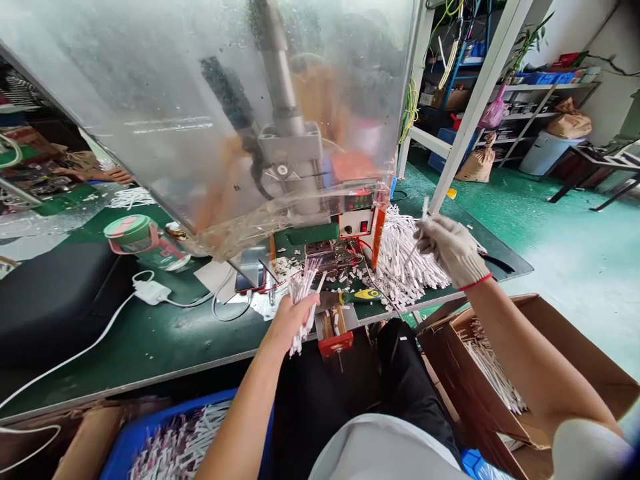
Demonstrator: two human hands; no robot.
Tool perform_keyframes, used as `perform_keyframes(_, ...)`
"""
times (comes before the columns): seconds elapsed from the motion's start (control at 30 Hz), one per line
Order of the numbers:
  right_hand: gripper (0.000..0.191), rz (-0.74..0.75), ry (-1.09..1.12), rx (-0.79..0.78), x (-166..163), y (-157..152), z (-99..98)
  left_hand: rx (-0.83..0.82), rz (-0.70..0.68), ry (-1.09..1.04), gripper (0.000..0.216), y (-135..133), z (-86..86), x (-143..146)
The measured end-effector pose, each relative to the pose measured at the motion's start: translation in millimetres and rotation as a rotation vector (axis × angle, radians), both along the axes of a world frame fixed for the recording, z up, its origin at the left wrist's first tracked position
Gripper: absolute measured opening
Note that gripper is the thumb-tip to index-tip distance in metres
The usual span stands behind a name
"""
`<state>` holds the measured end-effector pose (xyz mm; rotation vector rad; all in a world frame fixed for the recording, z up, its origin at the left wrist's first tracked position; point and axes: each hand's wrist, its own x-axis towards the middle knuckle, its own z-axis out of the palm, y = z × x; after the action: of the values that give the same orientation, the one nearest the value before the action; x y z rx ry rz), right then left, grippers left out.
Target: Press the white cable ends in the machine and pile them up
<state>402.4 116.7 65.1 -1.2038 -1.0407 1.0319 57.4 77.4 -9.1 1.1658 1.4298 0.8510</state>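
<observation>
My bare left hand (289, 319) is closed around a bundle of thin white strips (303, 283), held upright at the table's front edge. One strip sticks out above the thumb. My right hand (453, 248), in a pale knitted glove with a red cuff, pinches a single white strip (425, 205) over the right side of the table. Just left of and below it lies a large heap of white strips (407, 267). Behind the left hand, under a machine with a clear plastic shield (175, 120), sits a small metal fixture (320, 248) among scattered white scraps.
A yellow-green handled tool (367, 295) lies near a red-ended vise (336, 343) at the table edge. Left stand a green-lidded tub (145, 240) and a white charger (151, 291). Below are a blue bin (120, 453) and a cardboard box (565, 340) holding strips. Another person's hand (117, 175) shows far left.
</observation>
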Motion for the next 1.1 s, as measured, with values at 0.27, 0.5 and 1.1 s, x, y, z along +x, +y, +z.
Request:
perform_keyframes(0.27,0.036,0.479,0.132,-0.443,-134,-36,-63.0,-0.044,0.092,-0.252,0.038,-45,3.4,-32)
perform_keyframes(0.5,0.037,0.388,0.09,-0.433,-169,-6,-100.0,-0.064,0.155,-0.214,0.043,-73,-0.3,-46)
perform_keyframes(1.1,0.039,0.917,-0.408,-0.216,-126,-24,-12.4,0.061,-0.293,0.007,0.035,-57,13.8,-60)
